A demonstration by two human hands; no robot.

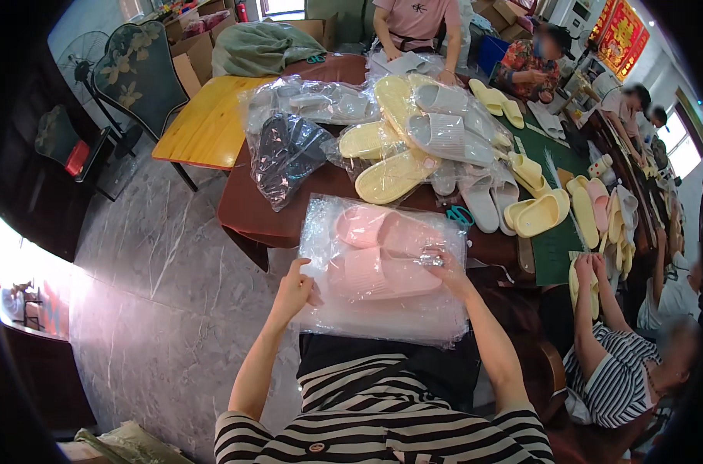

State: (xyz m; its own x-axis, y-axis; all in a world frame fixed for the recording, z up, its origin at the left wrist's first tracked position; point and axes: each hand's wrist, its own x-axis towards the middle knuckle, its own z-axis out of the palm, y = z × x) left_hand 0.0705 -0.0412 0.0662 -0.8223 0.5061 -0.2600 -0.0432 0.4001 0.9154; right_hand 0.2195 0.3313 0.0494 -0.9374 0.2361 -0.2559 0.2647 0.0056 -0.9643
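A pair of pink slippers lies side by side with a clear plastic bag, on a stack of clear bags over my lap at the table's near edge. My right hand grips at the heel ends of the pink slippers, its fingertips partly hidden by shiny film. By the left edge of the bags, my left hand has its index finger stretched out and its thumb apart, holding nothing that I can see. Whether the slippers are wholly inside the bag, I cannot tell.
Bagged yellow and grey slippers pile up on the brown table, beside bagged black slippers. Teal scissors lie right of my bags. Loose yellow slippers lie farther right. Co-workers sit across and to the right.
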